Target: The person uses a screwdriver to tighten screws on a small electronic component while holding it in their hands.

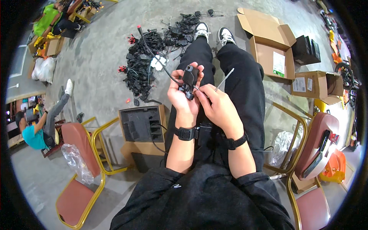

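My left hand [183, 100] is closed around a small black cabled device [189, 76], held palm up above my lap. From it a black cable [154, 50] runs up and away to a red-tipped connector [139, 27]. A thin silver hex key [225, 79] is pinched in my right hand [219, 106]. One end of the key sticks out up and to the right; the other meets the device's lower right side. How its tip sits there is hidden by my fingers. Both wrists wear black straps.
A pile of black cabled parts [142, 63] lies on the floor ahead. An open box with black foam [140, 124] stands left of my legs. Cardboard boxes [270, 50] lie ahead right. Chairs [82, 143] flank me. Two people are at the far left.
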{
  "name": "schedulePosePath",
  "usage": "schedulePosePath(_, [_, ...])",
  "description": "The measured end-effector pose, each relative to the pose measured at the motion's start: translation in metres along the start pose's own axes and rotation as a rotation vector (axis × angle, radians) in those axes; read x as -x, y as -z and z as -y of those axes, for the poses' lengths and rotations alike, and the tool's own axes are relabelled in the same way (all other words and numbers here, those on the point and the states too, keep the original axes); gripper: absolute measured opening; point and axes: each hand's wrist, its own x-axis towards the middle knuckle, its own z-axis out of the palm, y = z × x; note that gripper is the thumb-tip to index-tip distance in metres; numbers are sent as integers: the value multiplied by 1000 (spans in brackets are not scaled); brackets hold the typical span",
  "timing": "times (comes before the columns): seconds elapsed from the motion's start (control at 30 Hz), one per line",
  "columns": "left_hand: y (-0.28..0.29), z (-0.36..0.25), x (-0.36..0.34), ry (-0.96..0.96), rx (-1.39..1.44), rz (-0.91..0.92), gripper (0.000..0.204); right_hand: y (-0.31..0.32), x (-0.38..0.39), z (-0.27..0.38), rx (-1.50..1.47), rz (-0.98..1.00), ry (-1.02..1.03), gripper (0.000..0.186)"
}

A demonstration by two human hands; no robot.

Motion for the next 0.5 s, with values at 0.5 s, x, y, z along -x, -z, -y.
schedulePosePath(0.5, [6,-6,-4,89,146,61,19,-4,-1,1,-332,17,-284,16])
